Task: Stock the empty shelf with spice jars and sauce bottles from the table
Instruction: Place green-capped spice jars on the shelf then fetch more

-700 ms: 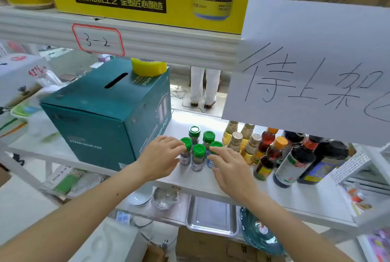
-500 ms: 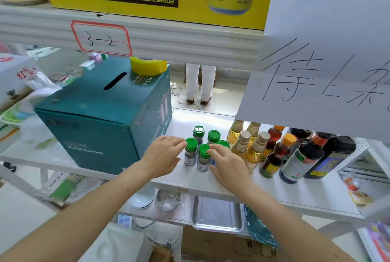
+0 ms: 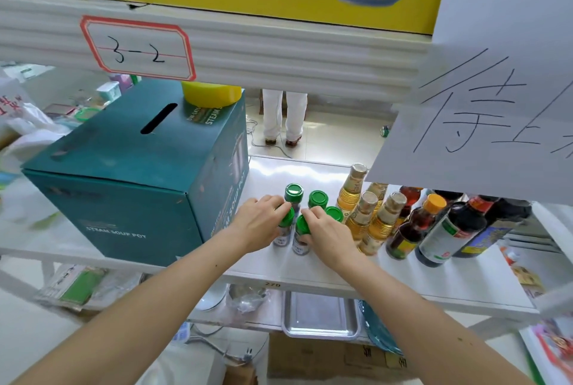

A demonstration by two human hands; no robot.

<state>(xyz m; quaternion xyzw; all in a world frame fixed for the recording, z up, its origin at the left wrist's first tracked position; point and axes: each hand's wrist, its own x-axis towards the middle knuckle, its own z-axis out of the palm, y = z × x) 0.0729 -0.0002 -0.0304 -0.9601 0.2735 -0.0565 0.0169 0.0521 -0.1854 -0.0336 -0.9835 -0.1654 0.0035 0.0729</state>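
White shelf (image 3: 310, 270): teal box (image 3: 124, 186), spice jars (image 3: 317, 199), sauce bottles (image 3: 446, 229).

Both hands on green-capped spice jars (image 3: 302, 203) on white shelf (image 3: 325, 270) — left hand (image 3: 259, 225) grips one jar, right hand (image 3: 325, 229) another; sauce bottles (image 3: 415, 226) just right.

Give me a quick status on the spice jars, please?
Left hand holds front-left jar; right hand grips front-right jar. Five green-capped jars clustered upright on shelf. Teal box close left, sauce bottles crowd right.
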